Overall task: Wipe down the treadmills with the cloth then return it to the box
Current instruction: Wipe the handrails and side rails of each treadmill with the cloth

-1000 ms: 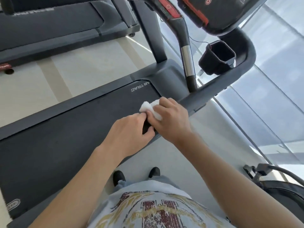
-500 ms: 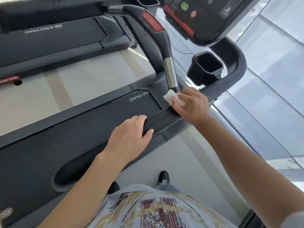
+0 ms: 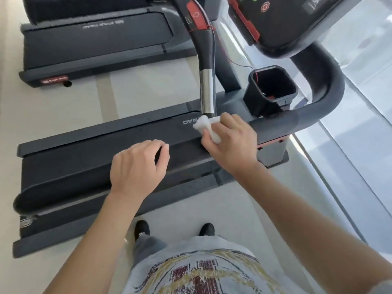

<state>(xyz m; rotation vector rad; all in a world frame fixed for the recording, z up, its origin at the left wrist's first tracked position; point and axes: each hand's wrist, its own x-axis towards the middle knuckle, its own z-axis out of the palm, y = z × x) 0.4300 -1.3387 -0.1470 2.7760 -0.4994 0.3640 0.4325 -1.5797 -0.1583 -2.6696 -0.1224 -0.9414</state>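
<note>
Standing beside the near treadmill [image 3: 89, 166], we see a second treadmill [image 3: 95, 39] farther off across the pale floor [image 3: 63, 107]. Our left hand [image 3: 137, 166] rests on the side handrail [image 3: 84, 177], fingers loosely curled over its top, holding nothing. Our right hand [image 3: 229, 145] pinches the white cloth [image 3: 206, 127] (crumpled, half hidden under the fingers) against the lower end of the metal grip bar [image 3: 207, 92]. Right of that hangs a black cup holder [image 3: 273, 88].

White cloth [image 3: 204, 126], dark grey treadmill [image 3: 84, 158], red-trimmed console [image 3: 275, 22].
</note>
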